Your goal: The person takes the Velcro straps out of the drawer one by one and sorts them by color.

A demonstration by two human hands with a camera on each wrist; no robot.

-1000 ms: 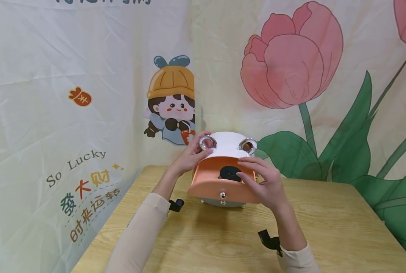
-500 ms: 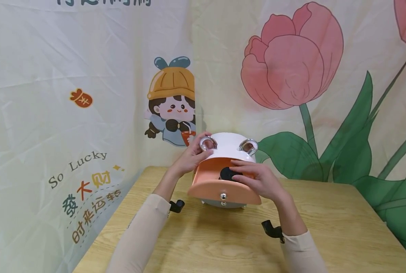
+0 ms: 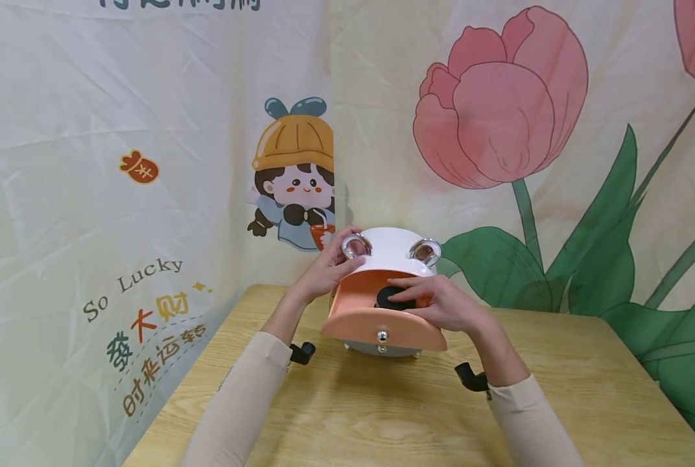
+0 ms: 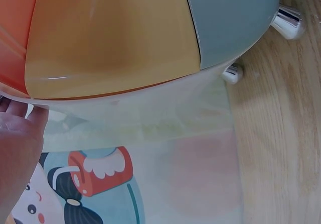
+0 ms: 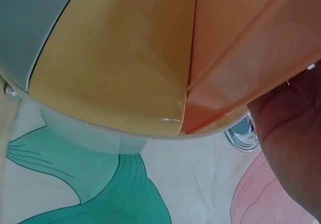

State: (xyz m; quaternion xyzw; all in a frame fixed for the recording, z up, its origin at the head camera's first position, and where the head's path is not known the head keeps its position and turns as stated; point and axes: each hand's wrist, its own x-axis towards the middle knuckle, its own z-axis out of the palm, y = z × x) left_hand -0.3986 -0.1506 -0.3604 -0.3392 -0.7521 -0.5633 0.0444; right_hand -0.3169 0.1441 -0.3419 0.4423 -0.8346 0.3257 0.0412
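Note:
A small frog-like drawer cabinet (image 3: 393, 245) with a white shell and two silver ring ears stands on the table. Its top orange drawer (image 3: 353, 323) is pulled out and tilts down at the front. My left hand (image 3: 323, 271) grips the shell at the left ear, thumb in front and fingers behind. Inside the drawer lies a black round disc (image 3: 386, 299). My right hand (image 3: 445, 302) reaches over the drawer's right side and holds the disc with its fingers and thumb, covering its right part. Both wrist views show the cabinet's sides, with yellow (image 4: 115, 43) and blue-grey (image 4: 235, 23) drawers.
The cabinet rests on silver feet (image 4: 288, 23) on a wooden table (image 3: 371, 408). Printed cloth hangs behind the table (image 3: 376, 130) and along its left side. Black camera mounts (image 3: 471, 377) stick out from both wrists.
My right hand has moved left and further into the drawer, its fingers going from spread beside the disc to around it. The left hand and cabinet stay in place.

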